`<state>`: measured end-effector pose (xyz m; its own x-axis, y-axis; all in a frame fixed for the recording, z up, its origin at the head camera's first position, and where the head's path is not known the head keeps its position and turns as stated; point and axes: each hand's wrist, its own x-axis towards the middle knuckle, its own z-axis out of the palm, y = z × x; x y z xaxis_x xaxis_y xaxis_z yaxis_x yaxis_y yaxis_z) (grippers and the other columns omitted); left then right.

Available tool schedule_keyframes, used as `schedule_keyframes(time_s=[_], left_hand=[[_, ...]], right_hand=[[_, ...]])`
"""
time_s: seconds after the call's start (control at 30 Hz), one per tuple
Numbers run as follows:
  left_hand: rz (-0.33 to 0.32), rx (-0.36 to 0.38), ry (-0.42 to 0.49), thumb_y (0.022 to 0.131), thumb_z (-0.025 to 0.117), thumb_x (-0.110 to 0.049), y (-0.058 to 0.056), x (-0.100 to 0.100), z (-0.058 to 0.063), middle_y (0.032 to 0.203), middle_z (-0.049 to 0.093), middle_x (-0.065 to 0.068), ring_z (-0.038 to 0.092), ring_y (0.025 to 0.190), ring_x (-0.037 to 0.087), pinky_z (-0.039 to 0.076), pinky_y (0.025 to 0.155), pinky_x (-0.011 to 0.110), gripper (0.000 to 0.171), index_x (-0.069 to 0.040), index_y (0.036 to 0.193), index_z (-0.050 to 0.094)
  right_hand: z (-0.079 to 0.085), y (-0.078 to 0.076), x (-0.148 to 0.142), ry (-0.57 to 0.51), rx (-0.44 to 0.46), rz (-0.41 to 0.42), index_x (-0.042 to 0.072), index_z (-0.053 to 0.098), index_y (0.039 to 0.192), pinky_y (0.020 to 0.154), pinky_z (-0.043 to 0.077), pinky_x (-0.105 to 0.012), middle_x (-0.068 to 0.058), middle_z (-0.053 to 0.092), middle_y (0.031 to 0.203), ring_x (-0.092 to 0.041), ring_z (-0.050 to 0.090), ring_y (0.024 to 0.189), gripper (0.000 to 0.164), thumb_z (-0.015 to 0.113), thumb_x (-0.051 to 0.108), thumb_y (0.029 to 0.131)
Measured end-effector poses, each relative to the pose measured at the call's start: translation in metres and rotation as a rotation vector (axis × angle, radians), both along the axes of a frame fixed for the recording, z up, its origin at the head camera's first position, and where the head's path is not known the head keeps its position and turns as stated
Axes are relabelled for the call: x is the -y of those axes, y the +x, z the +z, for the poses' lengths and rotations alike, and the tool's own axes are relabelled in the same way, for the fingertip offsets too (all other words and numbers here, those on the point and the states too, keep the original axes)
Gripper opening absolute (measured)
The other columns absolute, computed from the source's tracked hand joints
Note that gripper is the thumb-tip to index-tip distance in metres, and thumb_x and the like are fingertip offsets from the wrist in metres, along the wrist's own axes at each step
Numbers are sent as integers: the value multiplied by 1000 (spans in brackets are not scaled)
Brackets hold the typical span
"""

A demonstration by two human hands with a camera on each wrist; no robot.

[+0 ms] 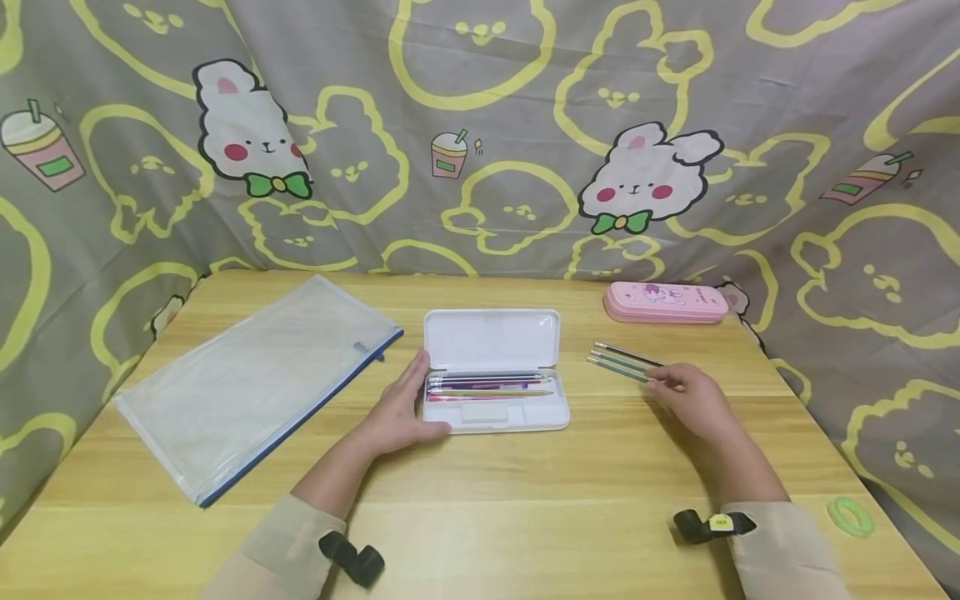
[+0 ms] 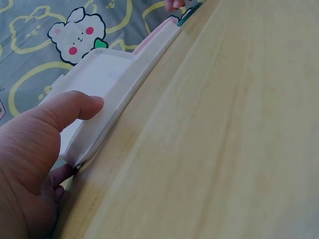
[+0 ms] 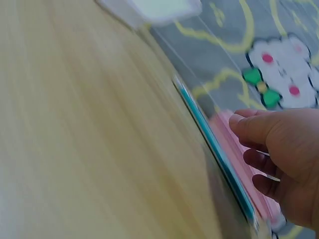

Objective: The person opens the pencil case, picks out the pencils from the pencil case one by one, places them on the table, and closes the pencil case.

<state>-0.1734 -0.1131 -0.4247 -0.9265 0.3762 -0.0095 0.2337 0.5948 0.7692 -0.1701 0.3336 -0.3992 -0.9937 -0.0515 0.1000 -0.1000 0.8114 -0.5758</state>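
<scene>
A white pencil case (image 1: 491, 337) lies with its lid raised in the head view. Several pencils (image 1: 491, 392) and a white block like an eraser (image 1: 484, 412) are inside it. My left hand (image 1: 401, 412) grips the case's left end. The left wrist view shows the thumb (image 2: 82, 105) bent over its side wall. To the right, a dark pencil (image 1: 628, 353) and two green pencils (image 1: 618, 369) lie side by side on the table. Just above their right ends hovers my right hand (image 1: 693, 400), fingers loosely bent and apart from the pencils in the right wrist view.
A clear zip pouch with a blue edge (image 1: 262, 387) lies at the left. Behind the pencils sits a pink case (image 1: 666, 302) at the table's back right. A green ring (image 1: 851, 517) lies near the right edge. Patterned cloth (image 1: 517, 150) hangs behind the table.
</scene>
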Motion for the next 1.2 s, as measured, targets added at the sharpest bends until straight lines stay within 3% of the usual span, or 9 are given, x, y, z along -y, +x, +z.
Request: schedule_keyframes(time_s=[0.4, 0.6, 1.0, 1.2], left_hand=[[0, -2, 4, 71, 82, -35, -2, 1, -2, 166, 1, 12, 6, 152, 39, 13, 120, 60, 120, -6, 158, 5], [3, 1, -3, 71, 82, -36, -2, 0, -2, 166, 1, 10, 6, 152, 37, 13, 121, 58, 119, -8, 158, 5], [3, 6, -7, 71, 82, -37, 0, 0, 0, 167, 0, 10, 7, 152, 39, 14, 120, 60, 120, -8, 158, 5], [4, 11, -8, 71, 81, -36, 0, 0, 1, 167, 0, 10, 7, 152, 39, 15, 120, 60, 119, -8, 158, 5]], right_hand=[[7, -19, 87, -34, -74, 241, 5, 74, 105, 74, 49, -28, -7, 69, 92, -17, 59, 85, 17, 68, 9, 89], [2, -26, 118, -33, -30, 302, 6, 76, 101, 76, 49, -29, -5, 70, 90, -14, 59, 84, 15, 70, 10, 88], [9, -40, 142, 139, 106, 426, 14, 76, 96, 90, 52, -42, 1, 74, 94, -16, 65, 93, 9, 70, 15, 89], [15, -44, 147, 190, 155, 466, 15, 74, 94, 90, 52, -42, 2, 74, 93, -15, 64, 91, 7, 70, 14, 89]])
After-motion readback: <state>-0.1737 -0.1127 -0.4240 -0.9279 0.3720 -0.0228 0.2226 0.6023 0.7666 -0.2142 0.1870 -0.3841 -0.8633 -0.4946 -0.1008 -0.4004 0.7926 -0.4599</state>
